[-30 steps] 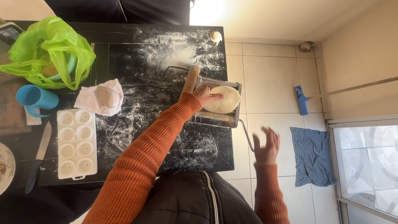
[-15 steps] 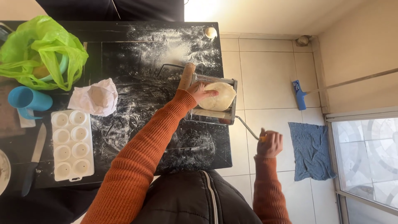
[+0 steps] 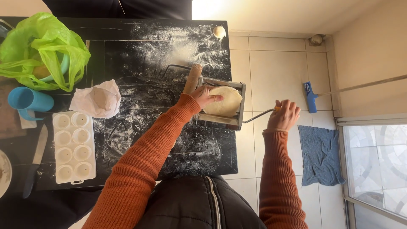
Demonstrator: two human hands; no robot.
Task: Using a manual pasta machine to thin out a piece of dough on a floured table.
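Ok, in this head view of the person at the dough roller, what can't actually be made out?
- Crank handle knob: wrapped inside the right hand.
- Roller slot of the pasta machine: covered by the dough sheet and the left hand.
- Contents of the green bag: hidden by its folds.
- Plate: cut off by the left edge.
- Small thing in the floor corner: too small to identify.
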